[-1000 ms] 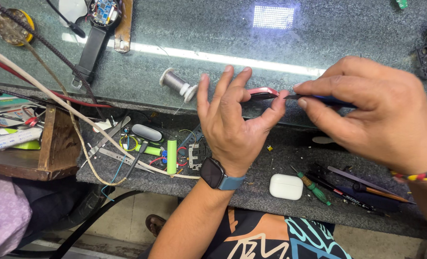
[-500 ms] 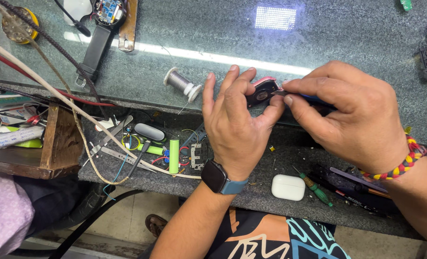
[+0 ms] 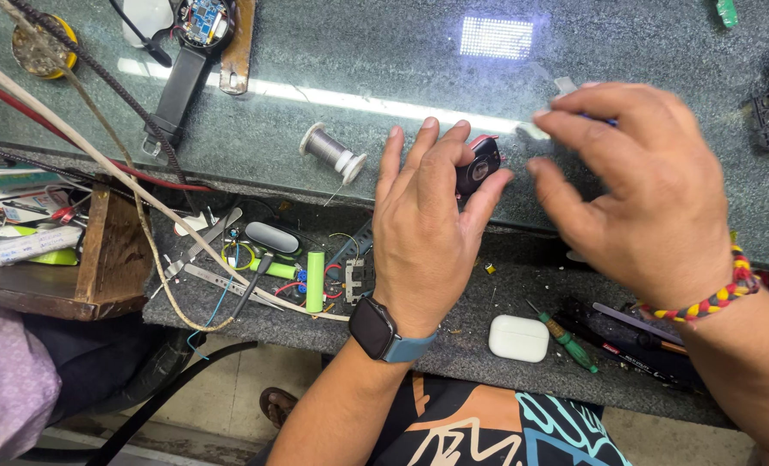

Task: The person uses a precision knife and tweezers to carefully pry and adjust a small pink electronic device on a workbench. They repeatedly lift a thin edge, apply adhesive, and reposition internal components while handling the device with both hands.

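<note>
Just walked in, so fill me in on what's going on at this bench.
A person works at a cluttered repair bench. The left hand holds a small dark gadget at its fingertips. The right hand hovers just beside it, pinching something small and blurred. A wire spool, a green cell, a white earbud case and screwdrivers lie around.

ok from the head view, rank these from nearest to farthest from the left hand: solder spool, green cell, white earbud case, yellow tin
1. Solder spool, just left of the left hand, and green cell, lower left on the mat: too close to call.
2. White earbud case, lower right by the front edge.
3. Yellow tin, far top-left corner.
</note>
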